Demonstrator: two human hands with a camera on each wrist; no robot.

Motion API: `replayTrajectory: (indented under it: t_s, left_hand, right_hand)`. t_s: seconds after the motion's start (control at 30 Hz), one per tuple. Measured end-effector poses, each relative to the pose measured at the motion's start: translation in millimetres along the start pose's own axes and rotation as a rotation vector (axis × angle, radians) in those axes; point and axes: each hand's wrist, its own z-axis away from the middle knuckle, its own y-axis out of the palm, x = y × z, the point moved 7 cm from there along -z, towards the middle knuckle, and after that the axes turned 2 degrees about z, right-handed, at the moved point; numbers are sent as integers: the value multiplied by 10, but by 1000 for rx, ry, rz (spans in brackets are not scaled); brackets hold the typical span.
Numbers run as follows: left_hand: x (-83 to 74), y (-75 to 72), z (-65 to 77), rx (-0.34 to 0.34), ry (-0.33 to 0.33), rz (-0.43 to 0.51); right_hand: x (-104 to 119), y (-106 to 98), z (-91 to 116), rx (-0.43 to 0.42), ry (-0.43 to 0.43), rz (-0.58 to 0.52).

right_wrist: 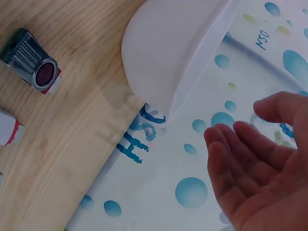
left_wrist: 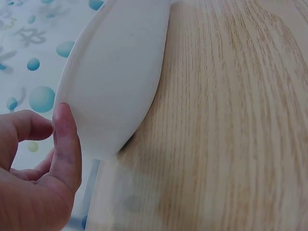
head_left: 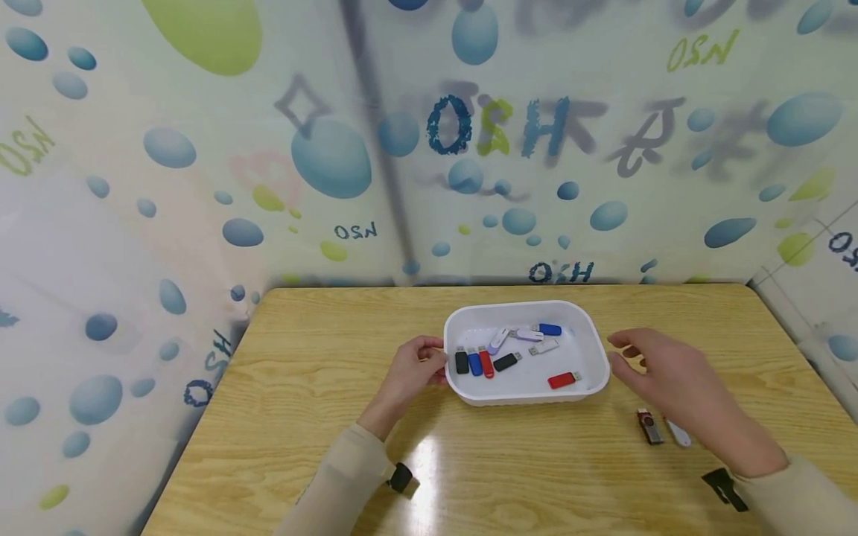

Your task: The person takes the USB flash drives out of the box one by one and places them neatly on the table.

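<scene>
A white plastic tray (head_left: 519, 400) stands on the wooden table with several USB flash drives lying in it. Three of them, a black drive (head_left: 462, 362), a blue drive (head_left: 475, 363) and a red drive (head_left: 485, 364), lie side by side at the left. My left hand (head_left: 410, 370) pinches the tray's left rim, a fingertip (left_wrist: 66, 120) against the outer wall. Just off the tray's right end is my right hand (head_left: 677, 372), its fingers loosely bent and holding nothing, as the right wrist view also shows.
Right of the tray, a dark red and grey swivel flash drive (head_left: 649, 426) and a white flash drive (head_left: 678, 433) lie on the table (head_left: 523, 469), near my right forearm. A patterned curtain (head_left: 402, 208) hangs behind the table's far edge.
</scene>
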Motion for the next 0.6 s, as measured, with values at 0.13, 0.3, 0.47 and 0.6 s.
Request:
replayTrajectory:
  t_s: [0.13,0.3,0.47,0.6]
  left_hand:
    - [40,-7,-42,-1,-4,1]
    - [226,-36,-184,-8,-8,4]
    - [306,-45,-243,-10,15,7]
    - [301,-44,-242,-10,41,8]
  right_hand:
    - [113,60,-85,41,-59,18]
    - [266,134,-202,57,-160,60]
    - [358,262,-306,117,-238,78]
    - [381,403,-383,197,-295,69]
